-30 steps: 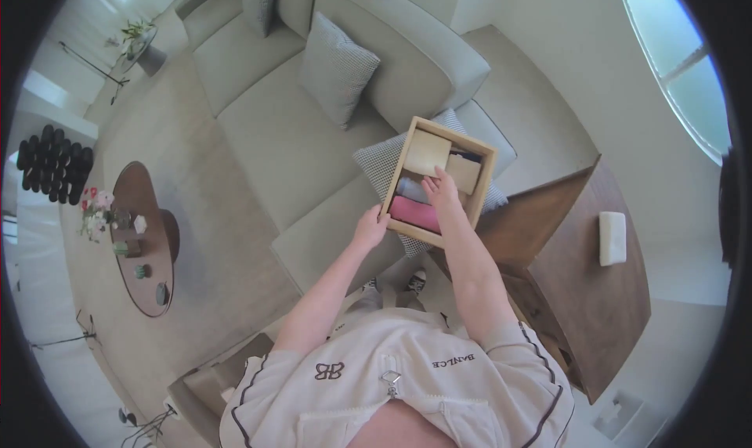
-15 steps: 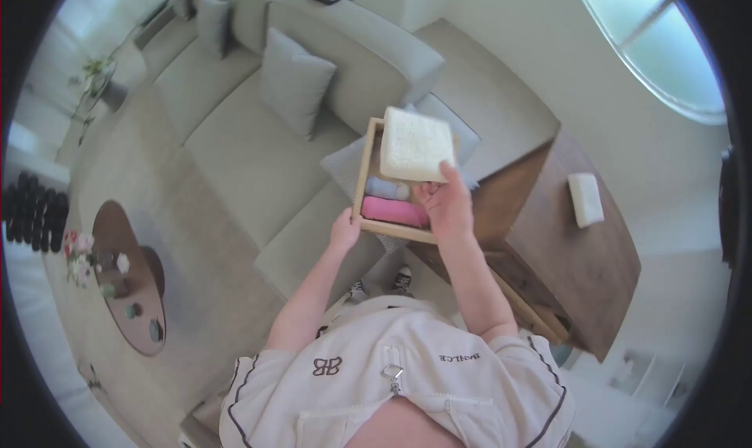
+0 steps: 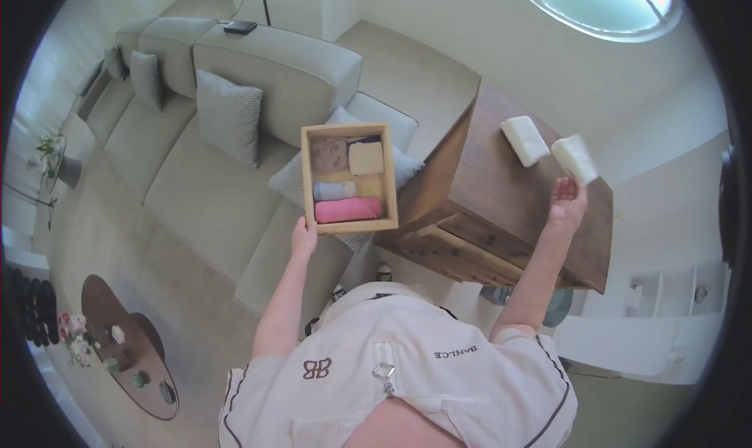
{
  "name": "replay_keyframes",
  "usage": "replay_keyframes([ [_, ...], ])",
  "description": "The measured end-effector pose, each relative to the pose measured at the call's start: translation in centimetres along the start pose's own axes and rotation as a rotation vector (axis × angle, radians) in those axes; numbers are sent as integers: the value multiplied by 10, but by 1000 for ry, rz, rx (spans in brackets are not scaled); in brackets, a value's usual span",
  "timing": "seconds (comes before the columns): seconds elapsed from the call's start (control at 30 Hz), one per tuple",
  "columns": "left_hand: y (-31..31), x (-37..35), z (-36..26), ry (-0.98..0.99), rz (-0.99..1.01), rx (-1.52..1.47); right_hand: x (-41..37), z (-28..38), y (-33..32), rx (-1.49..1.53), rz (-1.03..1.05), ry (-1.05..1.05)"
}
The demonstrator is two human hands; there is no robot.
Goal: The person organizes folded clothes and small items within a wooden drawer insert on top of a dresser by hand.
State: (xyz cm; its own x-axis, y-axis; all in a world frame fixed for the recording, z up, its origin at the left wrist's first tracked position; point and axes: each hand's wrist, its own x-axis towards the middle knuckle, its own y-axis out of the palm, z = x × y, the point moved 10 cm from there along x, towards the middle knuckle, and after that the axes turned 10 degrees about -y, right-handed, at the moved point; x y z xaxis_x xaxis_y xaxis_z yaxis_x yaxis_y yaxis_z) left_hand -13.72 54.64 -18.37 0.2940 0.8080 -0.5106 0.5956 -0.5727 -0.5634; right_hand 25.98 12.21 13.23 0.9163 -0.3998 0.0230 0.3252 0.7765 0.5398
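My left hand (image 3: 304,236) grips the lower left corner of a shallow light-wood box (image 3: 356,227), holding it up in front of the sofa. Inside lie a pink rolled cloth (image 3: 348,209), a light blue roll (image 3: 334,190), a brownish patterned folded cloth (image 3: 329,155) and a cream folded cloth (image 3: 366,158). To the right, my right hand (image 3: 567,204) is closed on the near edge of a white folded cloth (image 3: 576,158), over the far right of the dresser top. A second white folded cloth (image 3: 525,141) rests just left of it.
The brown wooden dresser (image 3: 486,189) stands at right, with drawer fronts (image 3: 478,240) facing me. A long grey sofa (image 3: 204,189) with cushions (image 3: 227,117) fills the left. An oval low table (image 3: 133,346) with flowers (image 3: 76,338) is at lower left.
My right hand has carried the white folded cloth from above the box rightward to the dresser. The box's contents now show fully. My view has turned right; my left hand keeps its hold.
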Motion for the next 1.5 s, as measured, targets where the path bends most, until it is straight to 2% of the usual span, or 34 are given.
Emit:
replay_keyframes([
  [0.1, 1, 1, -3, 20, -14, -53, -39, 6, -5, -112, -30, 10],
  [0.2, 2, 2, -4, 4, -12, -64, -93, 15, 27, -183, 210, -158],
  [0.27, 3, -1, -9, 19, -6, -51, -146, 7, 66, -196, 521, -234],
  [0.3, 0, -1, -7, 9, -17, -52, -172, -2, 79, -193, 613, -239],
  [0.37, -1, -1, -5, 0, -8, -24, -233, -52, 109, -280, 967, -4],
  [0.4, -1, -2, -3, -10, -10, -23, -255, -74, 115, -301, 1065, 60],
  [0.47, -1, -6, -2, -40, 10, -49, -284, -146, 108, -398, 1125, 442],
  [0.5, 0, -6, 0, -52, 11, -58, -293, -177, 104, -424, 1142, 542],
  [0.57, 3, -2, 3, -46, -3, -81, -290, -250, 76, -442, 805, 863],
  [0.67, 1, -9, -1, -64, -21, -122, -288, -324, 48, -443, 543, 1053],
  [0.9, 2, -11, 2, -111, -10, -181, -279, -424, 36, -468, 316, 1051],
  [0.97, 2, -12, 4, -129, 16, -200, -289, -437, 45, -465, 357, 1104],
  [1.1, 0, -15, 1, -125, 45, -205, -297, -397, 81, -410, 308, 1079],
  [1.17, 0, -12, 6, -122, 45, -185, -306, -366, 106, -258, 344, 1076],
  [1.3, -2, -7, 6, -69, -2, -132, -320, -255, 140, -75, 501, 1007],
  [1.4, -4, -3, 10, -49, -48, -108, -306, -178, 149, 31, 661, 878],
  [1.5, -5, -5, 6, -37, -58, -129, -235, -112, 143, 177, 671, 544],
])
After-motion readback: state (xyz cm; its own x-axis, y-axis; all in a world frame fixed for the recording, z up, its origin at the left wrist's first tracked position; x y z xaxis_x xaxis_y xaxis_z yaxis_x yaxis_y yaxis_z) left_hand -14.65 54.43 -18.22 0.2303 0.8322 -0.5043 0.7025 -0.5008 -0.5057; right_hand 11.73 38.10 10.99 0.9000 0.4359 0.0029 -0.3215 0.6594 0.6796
